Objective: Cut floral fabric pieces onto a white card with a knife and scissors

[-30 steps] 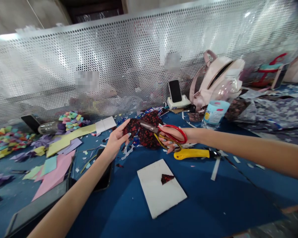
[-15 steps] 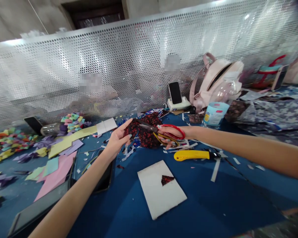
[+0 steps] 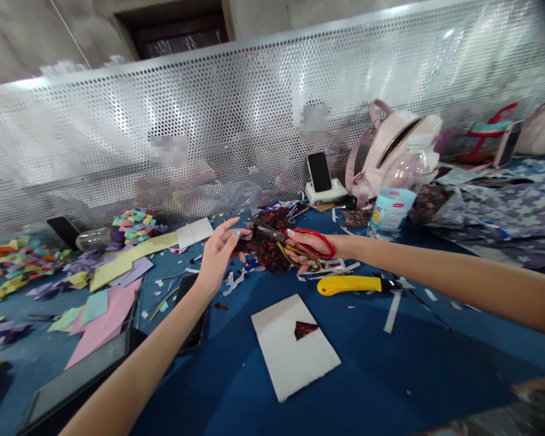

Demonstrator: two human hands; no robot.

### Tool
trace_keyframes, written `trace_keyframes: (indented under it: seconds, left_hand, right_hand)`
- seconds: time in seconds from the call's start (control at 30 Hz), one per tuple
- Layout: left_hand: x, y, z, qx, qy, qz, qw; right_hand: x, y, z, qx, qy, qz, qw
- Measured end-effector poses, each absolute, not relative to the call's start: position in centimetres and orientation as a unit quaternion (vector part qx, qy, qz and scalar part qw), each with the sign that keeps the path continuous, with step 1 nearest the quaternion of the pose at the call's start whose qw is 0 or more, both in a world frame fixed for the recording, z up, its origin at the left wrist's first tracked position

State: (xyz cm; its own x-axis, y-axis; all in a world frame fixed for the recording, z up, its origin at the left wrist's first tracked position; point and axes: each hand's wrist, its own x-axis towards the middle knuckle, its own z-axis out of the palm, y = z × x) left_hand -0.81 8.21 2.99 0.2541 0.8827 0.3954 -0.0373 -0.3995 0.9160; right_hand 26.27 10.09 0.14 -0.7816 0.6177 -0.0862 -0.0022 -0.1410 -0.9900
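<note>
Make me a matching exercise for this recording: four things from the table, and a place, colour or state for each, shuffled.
Things:
1. scissors
2. cutter
3. board
4. bottle

Places and states:
A. bearing a small dark red scrap
B. in front of the backpack
C. held in the right hand
D. yellow, lying on the table

Pairs: 1-C, 2-D, 3-A, 4-B
</note>
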Motion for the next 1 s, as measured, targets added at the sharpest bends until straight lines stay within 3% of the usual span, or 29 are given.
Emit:
trace_keyframes:
  seconds: [0.27, 0.6, 1.0]
  left_hand:
    - [-0.4, 9.1, 2.2, 0.639, 0.383, 0.516, 0.423]
    - [-0.3, 9.8, 2.1, 0.711, 0.463, 0.383, 0.365]
    - [-1.0, 10.3, 2.1, 0.667, 0.441, 0.476, 0.366]
  right_hand:
    - [26.3, 9.2, 0.8, -0.251, -0.624, 0.703, 0.23]
    - [25.9, 7.7, 2.1, -0.279, -0.616, 0.694, 0.247]
    - [25.8, 7.9, 2.2, -0.257, -0.596, 0.728, 0.22]
